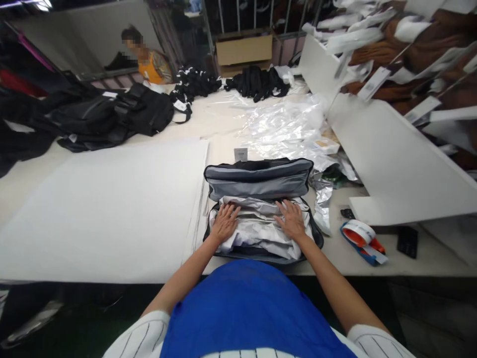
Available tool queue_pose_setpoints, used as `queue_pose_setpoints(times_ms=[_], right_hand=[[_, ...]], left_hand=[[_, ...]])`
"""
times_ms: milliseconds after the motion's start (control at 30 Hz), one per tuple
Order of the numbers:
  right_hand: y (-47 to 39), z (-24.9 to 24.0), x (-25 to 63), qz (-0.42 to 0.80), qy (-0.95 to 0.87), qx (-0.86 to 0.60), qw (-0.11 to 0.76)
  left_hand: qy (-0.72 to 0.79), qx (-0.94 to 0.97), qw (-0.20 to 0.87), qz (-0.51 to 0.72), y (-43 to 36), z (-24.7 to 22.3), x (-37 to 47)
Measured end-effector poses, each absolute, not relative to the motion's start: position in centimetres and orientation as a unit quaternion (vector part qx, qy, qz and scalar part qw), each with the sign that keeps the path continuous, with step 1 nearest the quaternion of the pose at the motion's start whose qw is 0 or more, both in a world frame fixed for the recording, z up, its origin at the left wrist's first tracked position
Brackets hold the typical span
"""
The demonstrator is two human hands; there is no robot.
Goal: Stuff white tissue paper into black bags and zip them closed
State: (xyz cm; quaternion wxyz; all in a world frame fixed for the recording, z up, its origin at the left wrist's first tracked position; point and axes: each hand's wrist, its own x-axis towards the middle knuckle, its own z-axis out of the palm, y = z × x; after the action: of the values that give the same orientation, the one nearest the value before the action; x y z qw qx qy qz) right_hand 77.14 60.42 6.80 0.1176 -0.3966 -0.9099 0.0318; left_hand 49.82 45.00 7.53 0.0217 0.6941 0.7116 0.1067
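At the near edge of a pale, flat table [331,262] lies an unzipped black bag with a grey fabric lining [261,187], its lid folded back toward the far side. Crumpled white sheets of paper [261,229] fill its nearer half. The left hand [225,223] rests on the paper's left part, fingers spread and loosely bent; the right hand [291,220] rests likewise on the right part, fingers apart. Neither appears to grip anything. Just left of the bag is a broad stack of smooth white sheets [112,209]; to the right sits a blue-and-orange tape dispenser [363,241]. Beyond the bag, shiny clear plastic wrappers [286,122] lie heaped.
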Motion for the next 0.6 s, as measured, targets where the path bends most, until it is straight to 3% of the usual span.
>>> queue_pose_setpoints(times_ms=[300, 600], right_hand=[[63.7, 4.3, 78.9, 0.202, -0.862, -0.449, 0.121], [65.3, 7.5, 79.9, 0.279, -0.847, -0.439, 0.11]], left_hand=[[0.779, 0.608, 0.125, 0.09, 44.8, 3.6, 48.5], [0.768, 0.613, 0.17, 0.072, 48.5, 5.4, 47.1]])
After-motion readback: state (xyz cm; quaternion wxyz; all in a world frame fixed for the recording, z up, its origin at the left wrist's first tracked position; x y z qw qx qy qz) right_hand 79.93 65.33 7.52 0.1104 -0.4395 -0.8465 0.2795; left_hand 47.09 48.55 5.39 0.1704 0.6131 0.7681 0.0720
